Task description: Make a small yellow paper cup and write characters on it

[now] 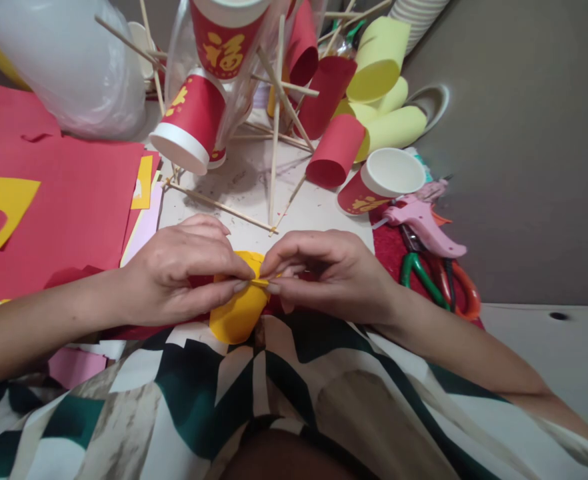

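A piece of orange-yellow paper, curled into a roll, sits at the table's near edge just above my patterned lap. My left hand and my right hand meet over it, fingertips pinched together on its top edge. Both hands are closed on the paper, with the roll bulging out below the fingers. A little red paper shows under my right hand.
Red paper sheets lie at left beside a clear plastic bag. Behind stand wooden skewers, red paper cups, and red and yellow paper tubes. A pink glue gun and scissors lie at right.
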Motion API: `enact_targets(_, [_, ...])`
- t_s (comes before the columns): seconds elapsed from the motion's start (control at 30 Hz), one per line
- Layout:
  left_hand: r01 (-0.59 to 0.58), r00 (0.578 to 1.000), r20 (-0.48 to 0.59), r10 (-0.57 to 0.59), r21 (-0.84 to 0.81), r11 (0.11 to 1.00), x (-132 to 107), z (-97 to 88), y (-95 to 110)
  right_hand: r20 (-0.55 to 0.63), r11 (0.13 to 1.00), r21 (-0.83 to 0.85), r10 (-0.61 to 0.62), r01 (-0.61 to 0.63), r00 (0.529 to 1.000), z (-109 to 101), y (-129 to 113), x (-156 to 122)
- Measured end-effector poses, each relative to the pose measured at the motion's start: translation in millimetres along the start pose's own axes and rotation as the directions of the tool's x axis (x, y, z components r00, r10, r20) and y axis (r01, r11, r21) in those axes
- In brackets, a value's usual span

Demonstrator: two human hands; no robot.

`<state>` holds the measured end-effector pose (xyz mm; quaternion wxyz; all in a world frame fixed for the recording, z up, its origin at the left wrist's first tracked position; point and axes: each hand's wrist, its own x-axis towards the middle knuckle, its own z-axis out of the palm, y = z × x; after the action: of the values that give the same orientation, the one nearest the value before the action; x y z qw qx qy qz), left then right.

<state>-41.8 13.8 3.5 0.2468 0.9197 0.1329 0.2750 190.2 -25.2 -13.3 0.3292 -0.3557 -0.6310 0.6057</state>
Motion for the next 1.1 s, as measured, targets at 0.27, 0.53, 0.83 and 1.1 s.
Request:
enact_targets(0.27, [0.042,0.999,-0.014,-0.04,0.104,0.994,-5.1,-1.5,2.7,0.015,0.999,-0.03,0.041,-0.04,0.999,-0.6,0.6,-0.6])
enact_targets(0.53, [0.009,1.0,-0.01,-0.007,0.231,0.973,-6.1,0.5,8.0,0.006,0.997,-0.08,0.014,-0.013,1.0,-1.4,1.0,-0.2])
enact_targets(0.83, [-0.046,0.998,0.059,0.037,0.164,0.985,-5.8,-1.6,3.5,0.004,0.994,-0.113,-0.005,0.006,1.0,-2.3,-1.4,0.4])
enact_targets(1.1, [0.071,0.997,-0.029,-0.069,0.049,0.996,-2.0,5.0,8.9,0.018,0.947,-0.289,-0.14,0.139,0.99,-4.5,1.7,-0.6])
